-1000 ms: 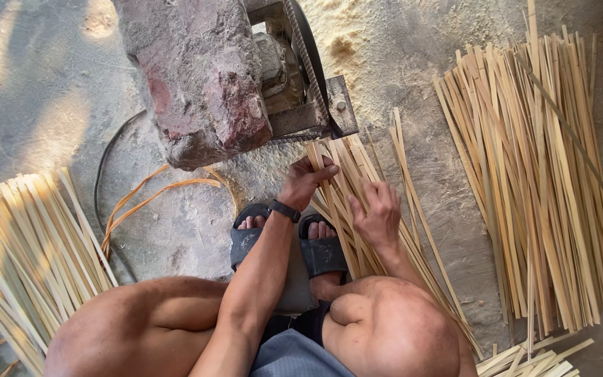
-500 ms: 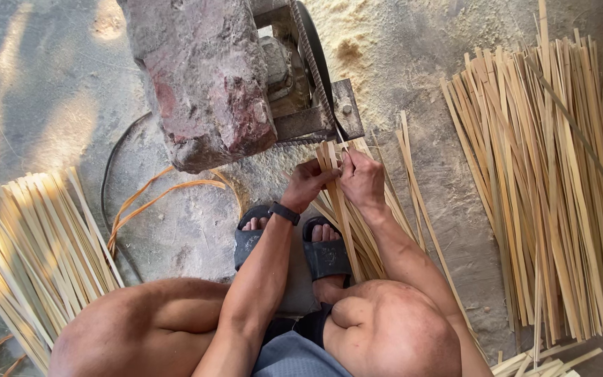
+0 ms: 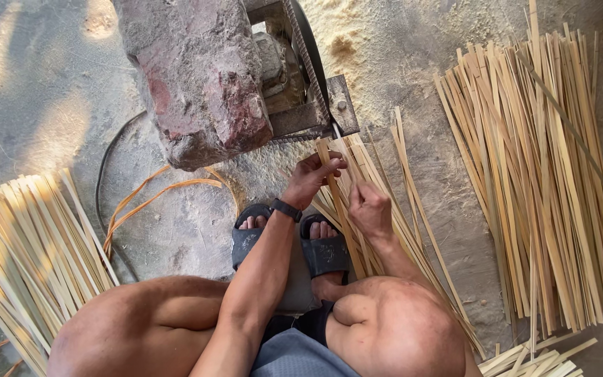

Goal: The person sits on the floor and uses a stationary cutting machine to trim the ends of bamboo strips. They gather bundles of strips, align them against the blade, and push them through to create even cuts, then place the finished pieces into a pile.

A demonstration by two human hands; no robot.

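Pale split bamboo is seen in four heaps: a wide spread of strips [image 3: 546,188] on the ground at the right, a fanned heap [image 3: 22,251] at the left, a few loose ends [image 3: 539,356] at the lower right corner, and a slimmer bundle [image 3: 371,209] in the middle, running from the machine back past the right knee. The strips in each heap are too many and too overlapped to be counted.

One machine [image 3: 246,77] is set at the top centre, with a worn reddish block, a belted wheel and a small metal plate at its front edge. Sawdust is scattered over the concrete floor around it. One dark cable [image 3: 102,202] and a few orange strands [image 3: 155,199] are curled on the floor between the machine and the left heap. Two dark sandals [image 3: 284,241] are worn on the feet, just below the hands, and the lower stretch of the middle bundle is hidden by the right forearm and knee.

The left hand [image 3: 312,178], with a dark band at the wrist, is held partly closed, its fingertips pinched on the ends of the middle bundle just below the metal plate. The right hand [image 3: 370,206] is curled into a fist around strips of the same bundle, just beside the left hand.
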